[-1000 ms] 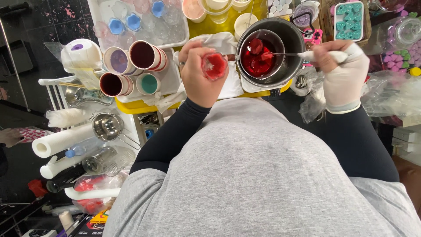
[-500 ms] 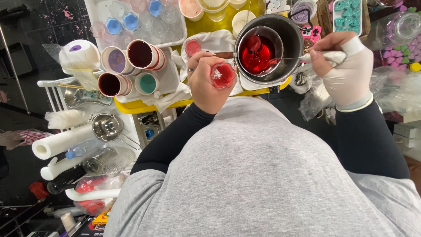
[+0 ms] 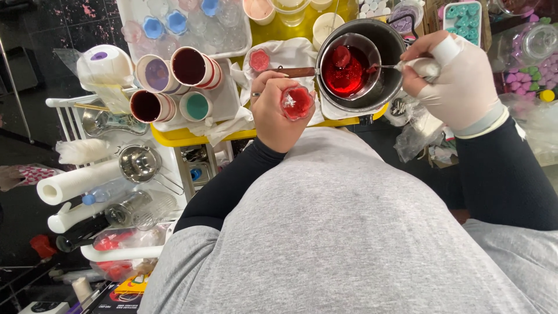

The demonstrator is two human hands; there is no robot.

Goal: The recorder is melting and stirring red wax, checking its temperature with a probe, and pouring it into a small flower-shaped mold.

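Four paper cups (image 3: 174,84) sit on the left – purple, dark red, maroon and teal wax inside. Behind them a clear tray (image 3: 183,26) with blue and pink moulds. Lower left: a paper roll (image 3: 75,181), a steel strainer (image 3: 139,164) and a clear bottle (image 3: 110,191). Top right there's a teal mould (image 3: 463,20) – jars of purple bits (image 3: 532,43) beside it.

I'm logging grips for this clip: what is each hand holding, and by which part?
Left hand grips a small red flower-shaped mould by its sides. Gloved right hand holds a spoon by its handle end.
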